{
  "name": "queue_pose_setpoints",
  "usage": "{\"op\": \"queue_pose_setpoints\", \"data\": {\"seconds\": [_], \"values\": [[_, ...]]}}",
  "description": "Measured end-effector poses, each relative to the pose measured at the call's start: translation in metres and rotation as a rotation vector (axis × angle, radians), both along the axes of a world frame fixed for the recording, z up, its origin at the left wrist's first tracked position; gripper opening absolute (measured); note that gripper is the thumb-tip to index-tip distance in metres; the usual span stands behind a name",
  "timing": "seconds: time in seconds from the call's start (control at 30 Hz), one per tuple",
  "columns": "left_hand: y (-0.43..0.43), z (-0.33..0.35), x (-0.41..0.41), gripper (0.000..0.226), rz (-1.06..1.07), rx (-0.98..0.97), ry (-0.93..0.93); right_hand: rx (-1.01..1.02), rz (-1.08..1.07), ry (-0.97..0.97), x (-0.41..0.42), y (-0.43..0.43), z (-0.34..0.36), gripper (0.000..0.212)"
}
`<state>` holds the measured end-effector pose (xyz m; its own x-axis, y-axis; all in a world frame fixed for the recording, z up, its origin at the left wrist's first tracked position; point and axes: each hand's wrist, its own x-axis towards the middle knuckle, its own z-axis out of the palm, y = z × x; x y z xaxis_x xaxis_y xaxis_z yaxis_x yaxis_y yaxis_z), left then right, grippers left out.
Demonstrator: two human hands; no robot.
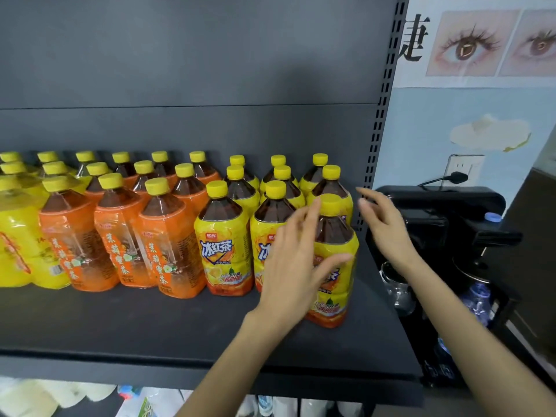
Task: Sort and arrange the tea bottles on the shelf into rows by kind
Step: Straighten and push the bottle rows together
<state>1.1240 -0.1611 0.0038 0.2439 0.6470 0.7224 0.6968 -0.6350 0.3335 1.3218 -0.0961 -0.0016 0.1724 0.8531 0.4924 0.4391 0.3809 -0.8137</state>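
Observation:
Tea bottles with yellow caps stand in rows on a dark shelf (150, 326). Rows of orange-label bottles (168, 245) fill the middle, yellow iced-tea bottles (224, 245) stand to their right, and other yellow-label bottles (18, 245) are at the far left. One yellow iced-tea bottle (337, 236) stands upright at the front right, ahead of its row. My left hand (294, 266) is spread in front of its left side, fingers straight, thumb across the label. Just right of the bottle's cap, my right hand (385, 224) hovers with straight fingers and holds nothing.
The shelf's perforated upright (379, 115) stands right behind the right-hand rows. Beyond the shelf's right edge is a black appliance (445, 224) with a glass jug (397, 290) below it. The front strip of the shelf is bare. White packages (60, 395) lie on the level below.

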Motion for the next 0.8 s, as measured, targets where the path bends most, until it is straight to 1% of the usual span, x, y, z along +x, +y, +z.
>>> {"op": "queue_pose_setpoints", "data": {"seconds": [0.03,0.07,0.1,0.13,0.17,0.2,0.27,0.3,0.37,0.43,0.5,0.6,0.8], "values": [[0.001,-0.001,-0.010,0.079,-0.036,-0.025,-0.067,0.056,-0.042,0.114,-0.008,-0.021,-0.008,0.034],[0.005,-0.004,-0.021,0.074,-0.027,-0.018,-0.142,0.081,-0.032,0.207,-0.018,-0.042,-0.016,0.038],[0.010,-0.008,-0.031,0.069,0.008,0.007,-0.200,0.080,0.013,0.238,-0.031,-0.064,-0.024,0.047],[0.016,-0.013,-0.040,0.064,0.058,0.050,-0.218,0.064,0.077,0.214,-0.042,-0.077,-0.033,0.058],[0.023,-0.021,-0.048,0.060,0.114,0.096,-0.190,0.035,0.129,0.154,-0.053,-0.089,-0.041,0.070],[0.029,-0.028,-0.053,0.058,0.155,0.143,-0.125,0.006,0.131,0.079,-0.060,-0.093,-0.047,0.081],[0.039,-0.049,-0.056,0.061,0.179,0.228,0.092,-0.018,0.067,-0.073,-0.068,-0.093,-0.054,0.093],[0.043,-0.061,-0.056,0.063,0.180,0.248,0.207,-0.027,0.044,-0.103,-0.068,-0.091,-0.054,0.097],[0.049,-0.081,-0.056,0.070,0.219,0.262,0.366,-0.047,0.042,-0.089,-0.062,-0.086,-0.052,0.099],[0.054,-0.090,-0.058,0.074,0.275,0.282,0.431,-0.069,0.064,-0.060,-0.052,-0.078,-0.055,0.099],[0.058,-0.092,-0.059,0.076,0.293,0.298,0.456,-0.075,0.088,-0.053,-0.043,-0.071,-0.055,0.099],[0.061,-0.094,-0.062,0.077,0.289,0.309,0.481,-0.069,0.106,-0.036,-0.040,-0.059,-0.051,0.090],[0.066,-0.091,-0.071,0.076,0.242,0.274,0.507,-0.103,0.147,-0.016,-0.037,-0.042,-0.050,0.091]]}}
